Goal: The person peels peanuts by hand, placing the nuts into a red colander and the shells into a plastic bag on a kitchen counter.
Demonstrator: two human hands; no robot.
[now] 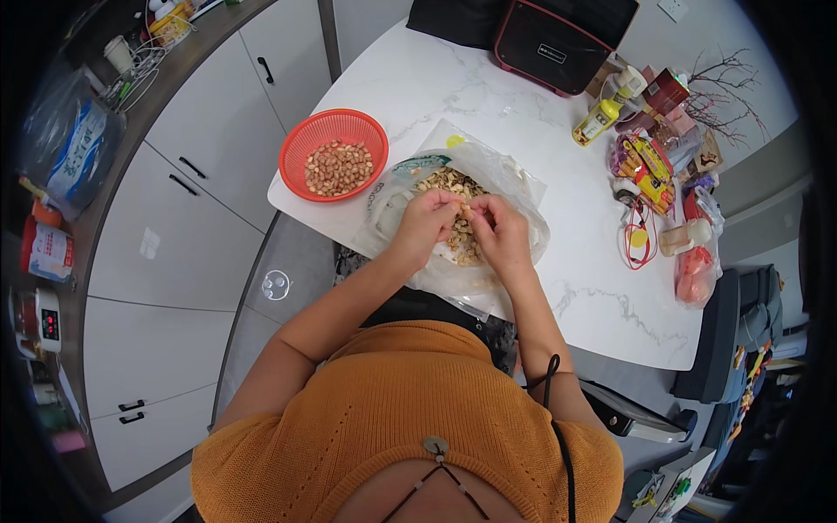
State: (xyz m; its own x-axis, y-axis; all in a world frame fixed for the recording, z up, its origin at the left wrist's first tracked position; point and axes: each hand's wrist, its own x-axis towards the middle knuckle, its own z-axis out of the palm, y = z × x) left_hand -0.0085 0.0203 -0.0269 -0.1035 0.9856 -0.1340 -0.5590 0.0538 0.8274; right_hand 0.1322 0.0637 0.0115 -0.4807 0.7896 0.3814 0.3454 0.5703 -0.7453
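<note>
My left hand (424,230) and my right hand (504,237) meet over an open clear plastic bag (516,166) on the table. Between their fingertips they pinch a small tan peanut (466,212), partly covered by the fingers. Both hands are closed on it. Inside the bag lies a heap of peanut shells (453,181), pale with darker bits among them. To the left of the bag stands a red plastic colander (296,144), and shelled peanuts (338,170) with reddish skins cover its bottom.
The white marbled table (602,296) carries a black and red appliance (558,44) at the back. A yellow bottle (596,122), snack packs (647,172), a red cable (641,248) and a bag of round reddish things (695,275) line the right side. White cabinets (174,244) stand left.
</note>
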